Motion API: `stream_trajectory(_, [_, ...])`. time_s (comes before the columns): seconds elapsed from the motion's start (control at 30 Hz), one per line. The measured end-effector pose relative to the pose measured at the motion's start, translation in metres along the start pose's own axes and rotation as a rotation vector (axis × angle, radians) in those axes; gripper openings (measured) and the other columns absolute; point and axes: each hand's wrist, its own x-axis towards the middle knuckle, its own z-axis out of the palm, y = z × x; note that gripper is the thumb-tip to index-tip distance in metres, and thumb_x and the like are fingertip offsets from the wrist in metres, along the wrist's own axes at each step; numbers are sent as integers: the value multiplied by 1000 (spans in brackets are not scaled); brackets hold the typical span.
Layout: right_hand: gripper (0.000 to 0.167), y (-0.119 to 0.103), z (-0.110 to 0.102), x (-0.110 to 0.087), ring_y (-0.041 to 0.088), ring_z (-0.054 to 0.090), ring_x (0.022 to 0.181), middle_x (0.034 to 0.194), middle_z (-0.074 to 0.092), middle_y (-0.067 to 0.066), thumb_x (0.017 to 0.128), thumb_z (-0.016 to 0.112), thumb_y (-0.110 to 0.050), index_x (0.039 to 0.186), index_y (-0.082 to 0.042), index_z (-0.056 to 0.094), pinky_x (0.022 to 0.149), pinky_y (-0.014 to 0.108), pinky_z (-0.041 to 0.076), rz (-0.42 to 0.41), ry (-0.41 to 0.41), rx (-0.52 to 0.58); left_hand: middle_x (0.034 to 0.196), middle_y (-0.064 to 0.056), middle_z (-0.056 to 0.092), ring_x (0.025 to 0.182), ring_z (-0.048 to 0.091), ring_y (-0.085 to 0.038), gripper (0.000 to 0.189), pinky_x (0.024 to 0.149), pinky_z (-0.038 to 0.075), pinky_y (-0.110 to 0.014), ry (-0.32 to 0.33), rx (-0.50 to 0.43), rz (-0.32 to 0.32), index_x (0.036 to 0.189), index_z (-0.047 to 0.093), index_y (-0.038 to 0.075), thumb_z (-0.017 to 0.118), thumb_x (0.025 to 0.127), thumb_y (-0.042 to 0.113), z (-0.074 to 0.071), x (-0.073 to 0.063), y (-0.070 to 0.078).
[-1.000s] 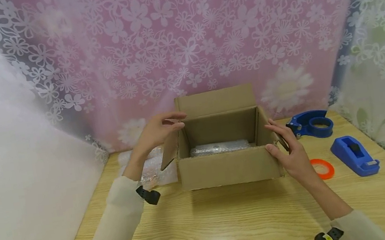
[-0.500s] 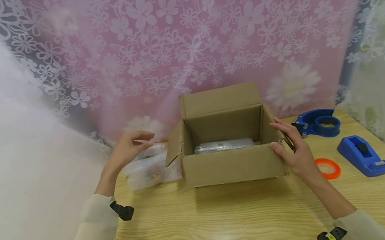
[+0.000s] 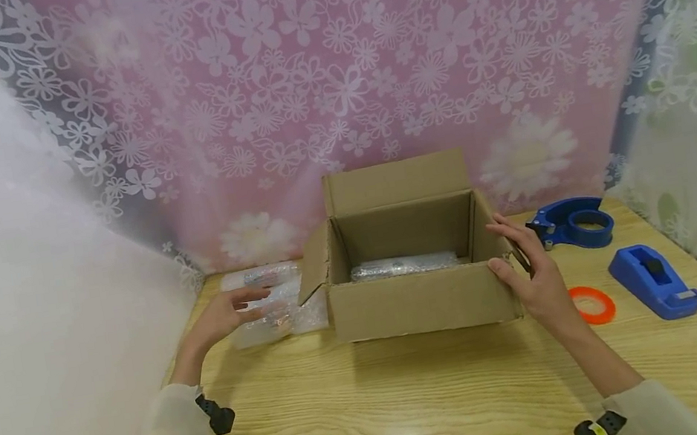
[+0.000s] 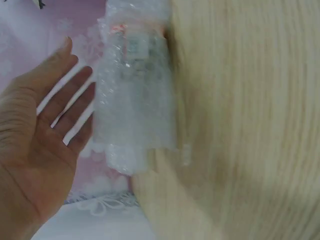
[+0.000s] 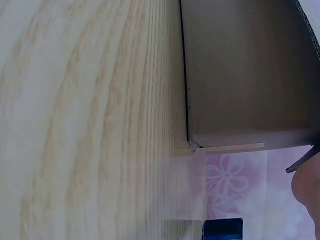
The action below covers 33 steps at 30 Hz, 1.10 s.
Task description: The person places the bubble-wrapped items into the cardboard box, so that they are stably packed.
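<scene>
A brown cardboard box (image 3: 425, 301) stands with its top flaps spread. Inside it lies a bubble-wrapped item (image 3: 404, 265). My right hand (image 3: 534, 280) grips the box's right side, thumb at the front corner and fingers along the side flap; only a bit of that hand (image 5: 307, 185) shows at the right wrist view's edge. Left of the box, bubble-wrapped packages (image 3: 312, 316) lie on the table. My left hand (image 3: 222, 319) hovers at their left side with its fingers extended and nothing held. In the left wrist view, its fingers point toward a wrapped package (image 4: 132, 105).
To the right of the box are a blue tape gun (image 3: 569, 223), a roll of orange tape (image 3: 607, 316) and a blue tape dispenser (image 3: 652, 285) on the wooden table (image 3: 444, 406). A flowered curtain (image 3: 355, 81) hangs close behind.
My left hand has moved from the box's left flap leftward and down to the bubble-wrapped packages. The right hand keeps its hold on the box.
</scene>
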Motion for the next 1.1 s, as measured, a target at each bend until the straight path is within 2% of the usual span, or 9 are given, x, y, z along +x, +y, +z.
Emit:
stream_trajectory(0.23, [56, 1, 0, 1, 15, 26, 156, 168, 31, 1, 102, 62, 1, 155, -11, 48, 125, 25, 23, -2, 0, 11, 160, -12, 46, 143, 43, -50, 59, 109, 45, -64, -1, -32, -57, 147, 61, 21, 79, 94, 37, 10, -6, -11])
stream_trajectory(0.4, [56, 3, 1, 2, 15, 26, 156, 167, 32, 1, 102, 61, 1, 155, -11, 49, 123, 21, 25, -5, 5, 15, 163, -14, 41, 146, 38, -49, 67, 109, 43, -67, -22, -38, -66, 151, 56, 21, 82, 91, 36, 19, -4, -13])
stream_trajectory(0.63, [57, 5, 1, 1, 14, 26, 156, 167, 32, 3, 101, 61, 3, 155, -11, 49, 121, 15, 25, -22, 2, 0, 158, -12, 49, 146, 40, -45, 74, 110, 41, -67, -47, 0, -22, 155, 51, 19, 83, 90, 33, 33, -1, -17])
stream_trajectory(0.73, [56, 4, 0, 1, 14, 26, 156, 167, 32, 3, 101, 61, 3, 155, -10, 49, 121, 15, 25, -27, 7, -4, 157, -11, 50, 147, 39, -44, 73, 112, 39, -68, -29, -4, -11, 154, 52, 20, 84, 89, 32, 36, 0, -19])
stream_trajectory(0.93, [57, 4, 0, 1, 15, 26, 156, 167, 32, 4, 101, 61, 5, 155, -9, 49, 120, 15, 25, -34, 6, 2, 151, -7, 58, 147, 41, -41, 71, 112, 40, -66, -1, -13, -11, 151, 56, 22, 85, 88, 32, 40, 1, -23])
stream_trajectory(1.1, [57, 6, 0, 0, 14, 27, 155, 167, 32, 4, 101, 61, 6, 154, -8, 49, 120, 14, 26, -36, 1, 0, 143, -5, 64, 142, 48, -39, 68, 110, 43, -63, 62, 27, -17, 144, 64, 23, 89, 83, 37, 42, 0, -23])
